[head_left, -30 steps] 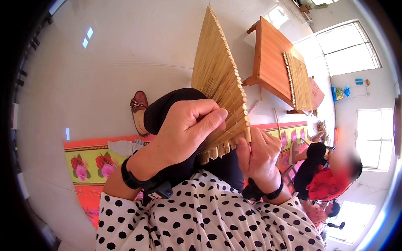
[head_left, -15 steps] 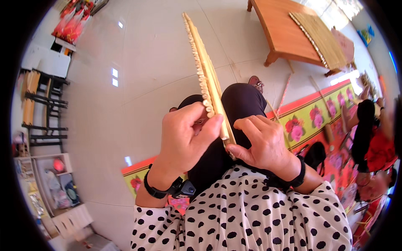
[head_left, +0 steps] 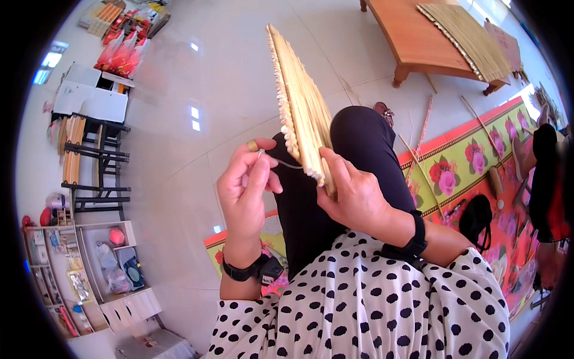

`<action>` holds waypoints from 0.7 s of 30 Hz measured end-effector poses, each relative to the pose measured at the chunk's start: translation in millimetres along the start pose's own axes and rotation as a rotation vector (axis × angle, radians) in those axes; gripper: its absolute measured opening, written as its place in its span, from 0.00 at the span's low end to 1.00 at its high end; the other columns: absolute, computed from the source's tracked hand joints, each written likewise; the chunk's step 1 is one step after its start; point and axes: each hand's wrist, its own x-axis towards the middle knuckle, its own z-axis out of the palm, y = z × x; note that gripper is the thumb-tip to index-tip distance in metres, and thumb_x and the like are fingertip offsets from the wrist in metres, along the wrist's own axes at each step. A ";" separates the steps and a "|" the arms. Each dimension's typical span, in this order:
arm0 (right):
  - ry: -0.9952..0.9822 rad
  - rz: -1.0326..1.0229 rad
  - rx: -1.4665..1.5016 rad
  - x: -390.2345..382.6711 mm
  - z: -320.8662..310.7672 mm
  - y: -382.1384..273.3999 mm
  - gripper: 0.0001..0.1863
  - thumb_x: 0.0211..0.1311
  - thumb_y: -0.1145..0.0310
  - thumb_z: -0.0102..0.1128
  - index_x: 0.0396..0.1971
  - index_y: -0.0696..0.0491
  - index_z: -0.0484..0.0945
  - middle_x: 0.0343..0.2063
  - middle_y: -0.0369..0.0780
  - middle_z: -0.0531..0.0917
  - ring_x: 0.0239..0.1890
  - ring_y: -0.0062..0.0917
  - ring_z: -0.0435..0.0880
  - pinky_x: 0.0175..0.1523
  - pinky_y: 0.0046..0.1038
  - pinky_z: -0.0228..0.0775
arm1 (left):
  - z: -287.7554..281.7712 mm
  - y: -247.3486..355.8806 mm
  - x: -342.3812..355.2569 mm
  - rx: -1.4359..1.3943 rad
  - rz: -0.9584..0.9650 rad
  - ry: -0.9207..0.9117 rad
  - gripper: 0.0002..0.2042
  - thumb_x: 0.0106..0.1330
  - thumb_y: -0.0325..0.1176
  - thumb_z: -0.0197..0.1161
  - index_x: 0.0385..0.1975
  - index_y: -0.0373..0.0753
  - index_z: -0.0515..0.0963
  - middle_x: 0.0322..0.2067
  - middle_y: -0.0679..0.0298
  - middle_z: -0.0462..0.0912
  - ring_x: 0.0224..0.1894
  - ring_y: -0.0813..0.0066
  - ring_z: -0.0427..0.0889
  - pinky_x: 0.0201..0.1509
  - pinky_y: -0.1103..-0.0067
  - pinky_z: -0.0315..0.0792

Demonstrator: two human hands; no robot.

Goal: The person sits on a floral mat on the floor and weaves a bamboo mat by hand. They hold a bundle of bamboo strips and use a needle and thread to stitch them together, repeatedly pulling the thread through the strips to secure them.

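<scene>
Right hand (head_left: 353,194) grips the woven mat (head_left: 302,113); left hand (head_left: 245,191) pinches a thread (head_left: 286,163).
Mat's long axis runs toward frame top, edge-on.

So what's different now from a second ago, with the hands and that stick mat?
The left hand has let go of the stick mat and drawn off to the left, pinching a thin thread that runs taut to the mat's lower edge. The mat, broadside a second ago, now shows edge-on. The right hand still grips its lower end, and it still stands over the lap.
</scene>
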 end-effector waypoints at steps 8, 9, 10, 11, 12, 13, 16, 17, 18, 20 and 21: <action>0.134 0.027 -0.090 26.7 16.0 -1.8 0.22 0.60 0.71 0.57 0.54 0.59 0.67 0.33 0.52 0.82 0.27 0.46 0.83 0.30 0.40 0.76 | -8.0 6.4 10.3 -0.044 -0.079 0.017 0.09 0.72 0.31 0.53 0.32 0.33 0.76 0.41 0.59 0.80 0.21 0.82 0.75 0.26 0.86 0.67; 0.109 0.060 -0.105 37.6 13.7 -0.9 0.22 0.61 0.71 0.56 0.54 0.59 0.67 0.30 0.53 0.82 0.28 0.47 0.82 0.30 0.41 0.76 | -9.1 7.3 15.0 -0.071 -0.053 -0.005 0.09 0.72 0.32 0.53 0.32 0.34 0.76 0.39 0.60 0.81 0.21 0.82 0.75 0.25 0.86 0.66; 0.084 0.092 -0.117 50.8 11.4 -1.6 0.21 0.62 0.70 0.55 0.54 0.59 0.67 0.28 0.54 0.82 0.28 0.48 0.82 0.30 0.43 0.75 | -10.3 11.0 20.8 -0.057 -0.046 0.007 0.10 0.72 0.33 0.53 0.32 0.34 0.76 0.38 0.60 0.81 0.21 0.82 0.75 0.26 0.86 0.66; 0.089 0.099 -0.134 65.9 9.3 -3.3 0.20 0.62 0.70 0.55 0.53 0.59 0.68 0.26 0.54 0.81 0.28 0.49 0.82 0.31 0.44 0.75 | -12.1 14.2 25.5 -0.044 -0.044 0.023 0.10 0.72 0.33 0.54 0.32 0.34 0.76 0.38 0.61 0.81 0.21 0.82 0.75 0.26 0.85 0.66; 0.096 0.114 -0.175 80.6 1.5 -0.4 0.19 0.62 0.69 0.54 0.52 0.58 0.69 0.25 0.54 0.81 0.29 0.50 0.82 0.33 0.45 0.75 | -7.5 13.0 31.6 -0.053 -0.044 0.027 0.10 0.72 0.34 0.54 0.32 0.34 0.76 0.37 0.61 0.81 0.21 0.82 0.75 0.26 0.85 0.66; 0.104 0.128 -0.215 93.0 -5.7 0.8 0.18 0.63 0.69 0.53 0.51 0.58 0.70 0.23 0.55 0.81 0.29 0.51 0.81 0.34 0.47 0.74 | -3.2 12.7 38.2 -0.076 0.004 0.027 0.11 0.72 0.35 0.54 0.32 0.34 0.76 0.36 0.62 0.82 0.21 0.82 0.75 0.26 0.85 0.66; 0.162 0.071 -0.240 115.7 -19.0 18.3 0.15 0.63 0.68 0.52 0.47 0.57 0.73 0.23 0.55 0.80 0.29 0.54 0.81 0.38 0.49 0.73 | 2.5 5.1 49.9 -0.163 0.008 0.012 0.10 0.72 0.35 0.54 0.32 0.35 0.76 0.35 0.63 0.82 0.21 0.83 0.75 0.26 0.85 0.67; 0.175 0.037 -0.237 114.8 -20.2 15.6 0.13 0.62 0.69 0.53 0.44 0.59 0.76 0.23 0.54 0.81 0.29 0.54 0.80 0.40 0.48 0.72 | 1.1 4.5 47.8 -0.185 -0.008 0.006 0.10 0.72 0.35 0.54 0.32 0.35 0.76 0.34 0.64 0.82 0.21 0.83 0.75 0.26 0.85 0.67; 0.153 0.044 -0.231 112.5 -22.0 11.2 0.13 0.62 0.69 0.53 0.44 0.59 0.76 0.23 0.54 0.81 0.29 0.54 0.80 0.40 0.48 0.72 | -0.9 5.4 44.7 -0.208 -0.022 -0.001 0.10 0.72 0.35 0.54 0.32 0.35 0.76 0.34 0.64 0.82 0.21 0.83 0.74 0.26 0.85 0.68; 0.106 0.062 -0.221 105.4 -25.2 3.2 0.14 0.61 0.69 0.53 0.44 0.59 0.75 0.23 0.55 0.81 0.29 0.53 0.80 0.40 0.48 0.72 | -4.5 4.3 42.2 -0.257 -0.032 -0.024 0.10 0.72 0.35 0.53 0.32 0.36 0.76 0.34 0.64 0.82 0.21 0.83 0.74 0.26 0.85 0.68; 0.107 0.053 -0.231 103.9 -25.1 4.3 0.14 0.61 0.70 0.54 0.45 0.60 0.75 0.24 0.54 0.81 0.29 0.52 0.81 0.38 0.46 0.72 | -6.1 2.3 42.3 -0.282 -0.027 -0.039 0.10 0.72 0.35 0.53 0.31 0.36 0.76 0.33 0.64 0.82 0.21 0.83 0.74 0.26 0.85 0.69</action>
